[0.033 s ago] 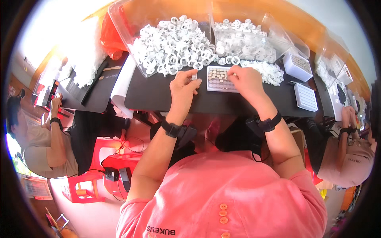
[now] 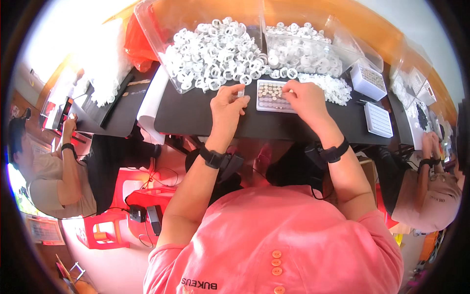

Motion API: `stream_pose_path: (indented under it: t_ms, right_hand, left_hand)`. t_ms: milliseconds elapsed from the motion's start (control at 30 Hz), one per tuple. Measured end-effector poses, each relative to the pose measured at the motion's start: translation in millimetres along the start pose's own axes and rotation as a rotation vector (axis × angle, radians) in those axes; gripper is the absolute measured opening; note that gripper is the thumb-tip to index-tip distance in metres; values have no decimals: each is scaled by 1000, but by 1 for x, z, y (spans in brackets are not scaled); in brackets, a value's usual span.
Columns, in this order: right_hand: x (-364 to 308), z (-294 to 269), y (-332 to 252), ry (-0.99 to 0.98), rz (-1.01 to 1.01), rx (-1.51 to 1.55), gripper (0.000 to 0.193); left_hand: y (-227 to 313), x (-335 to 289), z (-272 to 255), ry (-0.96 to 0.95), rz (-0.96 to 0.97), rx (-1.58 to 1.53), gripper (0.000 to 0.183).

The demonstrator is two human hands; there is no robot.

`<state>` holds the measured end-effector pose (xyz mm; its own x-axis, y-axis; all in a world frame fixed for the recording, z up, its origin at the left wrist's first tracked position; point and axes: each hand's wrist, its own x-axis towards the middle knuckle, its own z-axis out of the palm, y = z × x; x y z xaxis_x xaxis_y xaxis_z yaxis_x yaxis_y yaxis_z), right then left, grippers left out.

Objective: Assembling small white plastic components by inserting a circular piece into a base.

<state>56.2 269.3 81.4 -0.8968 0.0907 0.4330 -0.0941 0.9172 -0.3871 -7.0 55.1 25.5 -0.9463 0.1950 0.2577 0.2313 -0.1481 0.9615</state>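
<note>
Tray (image 2: 275, 110) — unmoved, right hand (image 2: 309, 101) still at it

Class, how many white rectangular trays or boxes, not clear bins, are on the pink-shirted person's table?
3: a shallow tray by the right hand, a deeper box near the right end of the table, and a flat tray in front of it. Others may be hidden.

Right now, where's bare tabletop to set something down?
Free: black table left of the left hand; front strip below the white tray; between right hand and flat white rack. Crowded: far side, with white rings and small white pieces.
</note>
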Motion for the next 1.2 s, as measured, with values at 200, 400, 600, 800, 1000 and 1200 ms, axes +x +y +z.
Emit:
stream_pose_path:
  t_ms: [200,400,600,800,1000,1200]
  right_hand:
    - [-5,-1,2,-211,-110,48,15]
    - [-6,17,29,-173,-107,89,14]
    - [-10,7,23,-177,-53,25,14]
    - [-12,18,27,-110,-101,46,12]
    - [-27,26,36,128,-137,293,12]
    - [-52,33,53,199,-46,464,14]
  left_hand:
    - [1,1,8,52,52,153,31]
    - [-34,7,10,207,414,230,28]
    - [-33,6,16,153,323,152,25]
    - [-34,11,13,167,348,161,24]
    - [-34,11,16,176,351,165,24]
    - [-36,11,18,174,362,144,24]
